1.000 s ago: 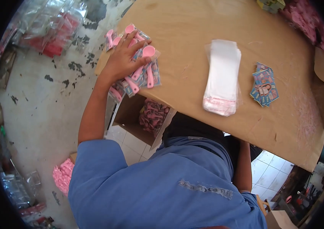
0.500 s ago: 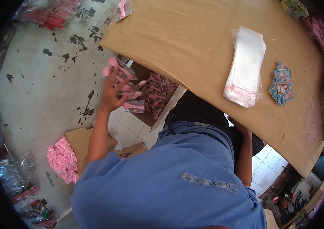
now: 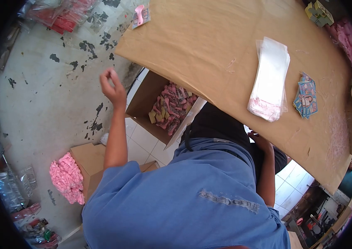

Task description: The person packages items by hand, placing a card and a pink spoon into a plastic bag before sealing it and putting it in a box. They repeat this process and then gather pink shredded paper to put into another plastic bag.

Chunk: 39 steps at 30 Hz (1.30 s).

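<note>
My left hand (image 3: 113,88) is raised at the left with its fingers curled in and nothing visible in it. Beside and below it, an open cardboard box (image 3: 143,120) holds many wrapped pink pieces (image 3: 169,106), some with yellowish parts. My right hand (image 3: 262,143) is low beside my lap at the table's front edge, its fingers partly visible and loosely apart, with no object seen in it. On the brown-covered table (image 3: 209,54) lie a stack of clear bags (image 3: 269,79) and several printed cards (image 3: 306,98).
One pink piece on a card (image 3: 140,15) lies at the table's far left corner. A pink heap (image 3: 67,178) sits beside another cardboard box (image 3: 89,159) at lower left. Red-and-clear packaging (image 3: 62,16) is at upper left. Yellow-grey blocks (image 3: 319,13) stand at upper right.
The wrapped pink pieces at my left hand have been let go and more now lie in the box. My left hand has curled. The right hand's fingers show more.
</note>
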Tool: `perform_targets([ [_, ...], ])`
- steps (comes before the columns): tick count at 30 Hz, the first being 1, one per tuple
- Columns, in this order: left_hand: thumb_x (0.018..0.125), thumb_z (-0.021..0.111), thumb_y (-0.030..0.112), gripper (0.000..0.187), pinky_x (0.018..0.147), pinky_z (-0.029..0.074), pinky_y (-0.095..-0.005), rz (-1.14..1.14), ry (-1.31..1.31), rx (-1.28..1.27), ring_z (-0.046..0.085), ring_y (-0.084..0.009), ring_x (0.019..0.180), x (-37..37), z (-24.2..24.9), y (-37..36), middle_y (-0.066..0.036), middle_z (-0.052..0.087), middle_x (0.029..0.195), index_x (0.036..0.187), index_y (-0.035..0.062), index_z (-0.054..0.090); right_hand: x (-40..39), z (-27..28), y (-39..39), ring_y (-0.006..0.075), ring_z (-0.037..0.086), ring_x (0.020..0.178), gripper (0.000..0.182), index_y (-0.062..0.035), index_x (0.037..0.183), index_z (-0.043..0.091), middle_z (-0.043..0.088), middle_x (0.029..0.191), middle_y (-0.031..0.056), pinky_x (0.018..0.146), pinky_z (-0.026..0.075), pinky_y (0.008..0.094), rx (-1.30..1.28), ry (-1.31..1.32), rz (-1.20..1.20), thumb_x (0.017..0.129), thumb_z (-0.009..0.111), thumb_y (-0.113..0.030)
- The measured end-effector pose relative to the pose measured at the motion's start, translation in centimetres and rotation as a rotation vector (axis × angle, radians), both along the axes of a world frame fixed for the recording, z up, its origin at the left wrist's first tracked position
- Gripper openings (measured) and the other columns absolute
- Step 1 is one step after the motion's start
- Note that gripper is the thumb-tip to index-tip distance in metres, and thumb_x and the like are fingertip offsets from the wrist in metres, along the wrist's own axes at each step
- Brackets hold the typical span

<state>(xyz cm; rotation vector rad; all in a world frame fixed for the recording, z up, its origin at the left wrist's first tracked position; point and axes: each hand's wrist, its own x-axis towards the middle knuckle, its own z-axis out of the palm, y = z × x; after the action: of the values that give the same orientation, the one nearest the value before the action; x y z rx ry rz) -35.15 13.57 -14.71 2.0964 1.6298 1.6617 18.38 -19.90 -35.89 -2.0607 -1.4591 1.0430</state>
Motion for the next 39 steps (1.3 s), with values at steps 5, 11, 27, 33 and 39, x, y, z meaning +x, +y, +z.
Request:
perform_targets([
  [5, 0.100, 0.065, 0.017, 0.032, 0.105, 0.048, -0.0395, -0.313, 0.328, 0.112, 0.063, -0.0319, 0.118, 7.2, 11.4, 7.1, -0.017, 0.067, 0.125, 0.127, 0.0009, 0.064, -0.3, 0.5, 0.2, 0.0222, 0.069, 0.097, 0.040, -0.0058, 0.124, 0.070, 0.074, 0.109, 0.0105, 0.089, 0.056, 0.0373, -0.018, 0.028, 0.014, 0.093, 0.077, -0.031],
  [11, 0.106, 0.056, 0.022, 0.054, 0.122, 0.035, -0.0395, -0.532, 0.556, -0.286, 0.039, -0.0301, 0.152, 9.5, 7.3, 15.3, -0.019, 0.038, 0.165, 0.155, 0.0020, 0.044, -0.5, 2.2, -0.8, 0.0309, 0.066, 0.115, 0.041, -0.0109, 0.125, 0.070, 0.071, 0.124, 0.0138, 0.098, 0.052, 0.0450, 0.176, -0.189, 0.009, 0.098, 0.066, -0.042],
  [27, 0.097, 0.045, -0.009, 0.049, 0.108, 0.049, -0.0414, -0.053, 0.363, -0.200, 0.060, -0.0345, 0.135, 3.1, -1.7, -11.6, -0.020, 0.059, 0.149, 0.142, 0.0006, 0.061, 0.5, 2.0, -1.0, 0.0339, 0.053, 0.137, 0.047, -0.0140, 0.139, 0.063, 0.060, 0.147, 0.0111, 0.116, 0.039, 0.0506, 0.154, -0.463, 0.035, 0.099, 0.062, -0.039],
  [33, 0.097, 0.050, -0.006, 0.048, 0.110, 0.048, -0.0414, -0.132, 0.275, -0.382, 0.056, -0.0347, 0.139, 5.1, -14.6, -12.2, -0.021, 0.053, 0.154, 0.143, 0.0030, 0.059, -0.3, 2.8, -0.9, 0.0337, 0.052, 0.138, 0.048, -0.0121, 0.139, 0.062, 0.059, 0.147, 0.0119, 0.117, 0.038, 0.0515, 0.141, -0.443, 0.044, 0.100, 0.062, -0.038],
  [39, 0.098, 0.066, 0.014, 0.045, 0.100, 0.055, -0.0434, -0.520, 0.646, -0.877, 0.066, -0.0312, 0.122, 2.5, -26.3, -8.7, -0.019, 0.066, 0.133, 0.142, 0.0043, 0.058, -2.2, 7.7, -2.6, 0.0335, 0.051, 0.139, 0.049, -0.0101, 0.139, 0.062, 0.059, 0.148, 0.0127, 0.118, 0.037, 0.0524, 0.031, -0.160, 0.074, 0.100, 0.061, -0.038],
])
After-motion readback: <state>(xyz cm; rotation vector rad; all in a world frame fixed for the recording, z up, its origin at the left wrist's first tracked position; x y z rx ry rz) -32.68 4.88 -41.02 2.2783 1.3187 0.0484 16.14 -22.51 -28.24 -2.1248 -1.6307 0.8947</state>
